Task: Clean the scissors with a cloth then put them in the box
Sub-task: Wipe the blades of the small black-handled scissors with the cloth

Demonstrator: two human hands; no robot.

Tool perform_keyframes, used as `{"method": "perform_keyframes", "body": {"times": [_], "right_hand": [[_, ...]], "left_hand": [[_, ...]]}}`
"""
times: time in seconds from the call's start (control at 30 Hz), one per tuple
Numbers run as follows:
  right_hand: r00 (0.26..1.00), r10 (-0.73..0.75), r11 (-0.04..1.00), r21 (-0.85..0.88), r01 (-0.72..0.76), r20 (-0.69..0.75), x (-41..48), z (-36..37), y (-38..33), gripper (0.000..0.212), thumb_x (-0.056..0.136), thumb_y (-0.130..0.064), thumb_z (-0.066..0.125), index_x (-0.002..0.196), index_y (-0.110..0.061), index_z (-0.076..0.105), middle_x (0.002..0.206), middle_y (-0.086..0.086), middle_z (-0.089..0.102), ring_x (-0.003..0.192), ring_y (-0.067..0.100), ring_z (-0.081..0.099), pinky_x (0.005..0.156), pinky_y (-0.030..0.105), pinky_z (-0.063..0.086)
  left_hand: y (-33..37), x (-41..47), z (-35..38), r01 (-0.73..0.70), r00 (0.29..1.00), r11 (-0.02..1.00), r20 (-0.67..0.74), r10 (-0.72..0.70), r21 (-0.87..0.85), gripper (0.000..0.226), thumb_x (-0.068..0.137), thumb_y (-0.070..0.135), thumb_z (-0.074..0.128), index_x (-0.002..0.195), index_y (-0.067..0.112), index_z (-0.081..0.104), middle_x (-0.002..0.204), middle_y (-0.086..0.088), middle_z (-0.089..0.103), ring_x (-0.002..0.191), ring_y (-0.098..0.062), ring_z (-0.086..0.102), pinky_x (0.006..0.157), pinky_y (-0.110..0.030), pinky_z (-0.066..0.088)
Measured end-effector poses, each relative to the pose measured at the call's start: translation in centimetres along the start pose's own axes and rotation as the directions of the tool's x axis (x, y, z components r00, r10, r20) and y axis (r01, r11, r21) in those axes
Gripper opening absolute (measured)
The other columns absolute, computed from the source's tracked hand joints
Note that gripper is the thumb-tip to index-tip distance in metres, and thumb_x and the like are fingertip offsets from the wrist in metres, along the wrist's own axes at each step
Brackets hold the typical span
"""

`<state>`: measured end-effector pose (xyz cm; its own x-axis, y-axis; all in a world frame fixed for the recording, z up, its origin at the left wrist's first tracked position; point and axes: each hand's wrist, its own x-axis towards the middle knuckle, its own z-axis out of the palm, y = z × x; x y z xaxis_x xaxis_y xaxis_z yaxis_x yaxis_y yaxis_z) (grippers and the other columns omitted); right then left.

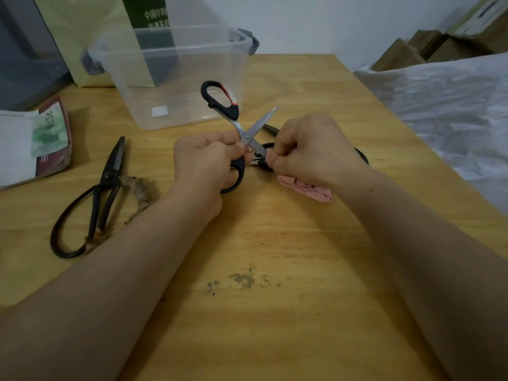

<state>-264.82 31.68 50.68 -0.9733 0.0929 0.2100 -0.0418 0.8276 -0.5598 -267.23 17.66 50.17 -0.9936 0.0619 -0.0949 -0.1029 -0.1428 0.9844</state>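
Black-handled scissors (248,133) with steel blades are spread open in an X above the middle of the wooden table (275,270). My left hand (204,163) grips their lower handle loop. My right hand (313,152) pinches a pink cloth (308,189) against one blade near the pivot; the cloth hangs out below the hand. The clear plastic box (176,75) stands behind the scissors, and I see nothing inside it. Under my right hand lies another dark pair of scissors (270,129), mostly hidden.
Old black iron shears (93,202) lie on the table at the left, beside a frayed brown scrap (140,193). Packets and papers (35,144) sit at the far left edge. A paper bag (90,37) stands behind the box. White plastic sheeting (453,105) borders the table's right side.
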Motion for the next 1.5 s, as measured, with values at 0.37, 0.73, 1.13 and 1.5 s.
{"method": "perform_keyframes", "body": {"times": [0.37,0.73,1.13,1.5], "right_hand": [[1.0,0.005,0.988,0.153,-0.002,-0.019,-0.1,0.3,-0.7,0.03,0.078,-0.002,0.07,0.064,-0.028,0.066,0.076,0.002,0.072,0.068,0.015,0.07,0.068,0.033,0.058],[0.927,0.139,0.919,0.395,0.01,-0.347,0.2,-0.3,-0.2,0.027,0.074,-0.001,0.069,0.067,-0.027,0.068,0.07,-0.019,0.065,0.075,0.004,0.067,0.069,0.018,0.055],[0.899,0.066,0.92,0.374,0.113,-0.433,-0.1,-0.1,-1.0,0.029,0.077,-0.003,0.065,0.085,-0.031,0.068,0.081,-0.023,0.064,0.076,-0.006,0.058,0.067,0.008,0.046],[0.931,0.224,0.762,0.647,0.017,-0.289,-0.2,-0.9,-1.5,0.02,0.076,0.003,0.069,0.074,-0.017,0.07,0.076,-0.005,0.07,0.069,-0.001,0.066,0.06,0.013,0.05]], "left_hand": [[-0.3,0.4,-0.1,-0.021,1.0,1.0,0.01,0.021,-0.014,0.015,0.082,-0.01,0.059,0.082,0.004,0.066,0.065,-0.01,0.066,0.056,-0.015,0.061,0.034,-0.013,0.029],[0.4,1.4,-1.0,-0.193,0.981,0.97,-0.008,0.194,-0.145,0.015,0.087,-0.002,0.058,0.098,0.002,0.068,0.068,-0.006,0.068,0.064,-0.011,0.057,0.045,-0.017,0.031],[0.4,2.1,-1.1,-0.103,0.993,0.956,0.023,0.114,-0.274,0.022,0.088,-0.004,0.054,0.109,-0.005,0.059,0.064,0.001,0.065,0.066,-0.01,0.063,0.04,-0.016,0.032],[0.4,2.3,-1.1,-0.089,0.996,0.948,-0.013,0.089,-0.306,0.013,0.09,-0.001,0.053,0.098,0.005,0.061,0.064,-0.005,0.064,0.048,-0.009,0.047,0.04,-0.016,0.031]]}}
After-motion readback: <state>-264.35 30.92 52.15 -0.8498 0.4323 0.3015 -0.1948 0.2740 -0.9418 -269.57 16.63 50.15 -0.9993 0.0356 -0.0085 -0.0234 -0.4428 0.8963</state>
